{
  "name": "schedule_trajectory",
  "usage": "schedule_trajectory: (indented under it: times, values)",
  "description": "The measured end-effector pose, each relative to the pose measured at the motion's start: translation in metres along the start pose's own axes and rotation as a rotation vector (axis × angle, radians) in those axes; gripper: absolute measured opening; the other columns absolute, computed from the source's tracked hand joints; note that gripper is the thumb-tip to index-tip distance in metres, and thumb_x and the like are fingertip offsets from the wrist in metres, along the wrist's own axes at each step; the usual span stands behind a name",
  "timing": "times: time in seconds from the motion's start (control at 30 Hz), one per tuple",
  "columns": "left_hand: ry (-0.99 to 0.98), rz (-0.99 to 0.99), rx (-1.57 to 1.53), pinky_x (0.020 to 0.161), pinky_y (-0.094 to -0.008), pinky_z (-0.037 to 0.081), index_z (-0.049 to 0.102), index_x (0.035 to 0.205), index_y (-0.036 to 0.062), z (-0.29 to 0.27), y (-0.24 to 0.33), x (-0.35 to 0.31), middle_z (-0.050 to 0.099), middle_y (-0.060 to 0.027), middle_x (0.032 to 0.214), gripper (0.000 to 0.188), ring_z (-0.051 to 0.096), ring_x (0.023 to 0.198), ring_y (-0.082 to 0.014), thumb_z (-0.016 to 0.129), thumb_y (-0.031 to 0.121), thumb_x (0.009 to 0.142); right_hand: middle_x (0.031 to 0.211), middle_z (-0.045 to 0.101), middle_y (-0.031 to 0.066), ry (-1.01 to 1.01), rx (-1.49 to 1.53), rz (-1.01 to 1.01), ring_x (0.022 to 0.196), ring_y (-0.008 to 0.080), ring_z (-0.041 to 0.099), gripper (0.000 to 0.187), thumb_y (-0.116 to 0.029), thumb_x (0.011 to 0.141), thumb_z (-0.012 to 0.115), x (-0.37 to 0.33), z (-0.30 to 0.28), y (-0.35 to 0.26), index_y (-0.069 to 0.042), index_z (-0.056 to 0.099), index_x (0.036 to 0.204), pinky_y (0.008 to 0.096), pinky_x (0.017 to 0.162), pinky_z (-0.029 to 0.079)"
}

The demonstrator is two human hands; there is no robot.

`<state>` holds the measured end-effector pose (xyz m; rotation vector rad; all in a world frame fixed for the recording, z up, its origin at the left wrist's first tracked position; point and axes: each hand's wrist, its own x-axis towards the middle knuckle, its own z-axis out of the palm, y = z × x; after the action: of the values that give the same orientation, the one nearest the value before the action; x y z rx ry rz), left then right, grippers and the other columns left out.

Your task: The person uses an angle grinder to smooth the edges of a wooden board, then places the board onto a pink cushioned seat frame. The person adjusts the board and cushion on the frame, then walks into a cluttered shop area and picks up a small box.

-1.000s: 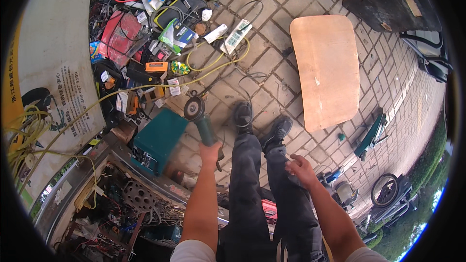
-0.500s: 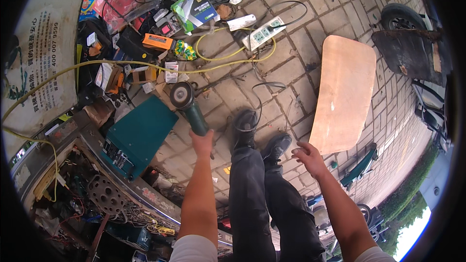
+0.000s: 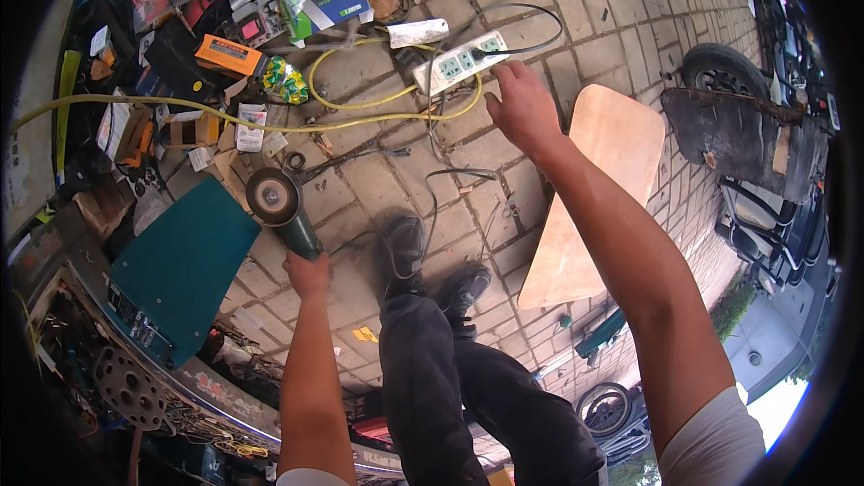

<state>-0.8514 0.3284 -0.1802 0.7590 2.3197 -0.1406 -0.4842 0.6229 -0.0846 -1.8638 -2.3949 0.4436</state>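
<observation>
Brick paving (image 3: 621, 0) spreads across the head view; the left hand (image 3: 309, 274) grasps a green angle grinder (image 3: 297, 236) just right of a teal box (image 3: 184, 270); the right hand (image 3: 526, 110) hangs beside a white power strip (image 3: 450, 70) — whether gripping, I cannot tell.

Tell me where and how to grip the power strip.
Take the power strip around its middle, thumb and fingers on the two long edges, probably from the near right, where the right hand is. It is long, narrow and lies sockets up. The black plug sits toward its right end and the yellow cable reaches its left, so the middle seems freest.
</observation>
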Motion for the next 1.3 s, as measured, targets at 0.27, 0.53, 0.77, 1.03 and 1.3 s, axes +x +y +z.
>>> schedule_trajectory:
  times: [0.27, 0.53, 0.77, 1.03, 1.3]
  values:
    - [-0.061, 0.079, -0.184, 0.103, -0.0479, 0.039, 0.042, 0.132, -0.0069, -0.019, -0.024, -0.083, 0.050, -0.0300, 0.125, 0.073, 0.046, 0.120, -0.0450, 0.076, 0.027, 0.076, 0.105, 0.065, 0.0176, -0.470, -0.499, -0.059, 0.097, 0.0354, 0.066, 0.015, -0.009, 0.091, 0.048, 0.084, 0.058, 0.024, -0.003, 0.058, 0.101, 0.0531, 0.095, 0.045]
    - [-0.214, -0.154, -0.038, 0.103, -0.0452, 0.041, 0.040, 0.135, -0.0109, -0.048, -0.144, -0.216, 0.048, -0.0335, 0.129, 0.083, 0.047, 0.123, -0.0442, 0.079, 0.034, 0.077, 0.097, 0.065, 0.0175, -0.448, -0.526, -0.220, 0.084, 0.0350, 0.068, 0.017, -0.011, 0.087, 0.059, 0.093, 0.088, 0.059, -0.003, 0.057, 0.102, 0.0446, 0.071, 0.055]
    - [-0.229, -0.200, -0.072, 0.099, -0.0432, 0.045, 0.041, 0.135, -0.0113, -0.065, -0.144, -0.239, 0.052, -0.0319, 0.126, 0.083, 0.055, 0.113, -0.0408, 0.078, 0.036, 0.077, 0.105, 0.065, 0.0136, -0.423, -0.364, -0.125, 0.091, 0.0341, 0.066, 0.050, -0.019, 0.081, 0.072, 0.092, 0.051, -0.014, -0.011, 0.055, 0.128, 0.0448, 0.073, 0.053]
    - [-0.414, -0.352, -0.415, 0.097, -0.0390, 0.046, 0.049, 0.132, -0.0089, -0.098, -0.115, -0.292, 0.059, -0.0230, 0.124, 0.062, 0.059, 0.111, -0.0299, 0.070, 0.028, 0.087, 0.134, 0.045, 0.0233, 0.069, 0.608, -0.195, 0.123, 0.0405, 0.043, 0.069, -0.023, 0.076, 0.077, 0.027, -0.090, -0.186, 0.001, 0.047, 0.134, 0.0483, 0.104, 0.034]
    - [-0.797, -0.231, -0.657, 0.106, -0.0385, 0.040, 0.054, 0.127, -0.0040, -0.225, 0.143, -0.297, 0.062, -0.0139, 0.121, 0.048, 0.055, 0.122, -0.0276, 0.044, 0.036, 0.102, 0.134, 0.052, 0.0192, -0.290, 1.070, -0.041, 0.125, 0.0348, 0.048, 0.054, -0.033, 0.091, 0.062, -0.205, -0.185, -0.247, -0.002, 0.051, 0.133, 0.0494, 0.106, 0.035]
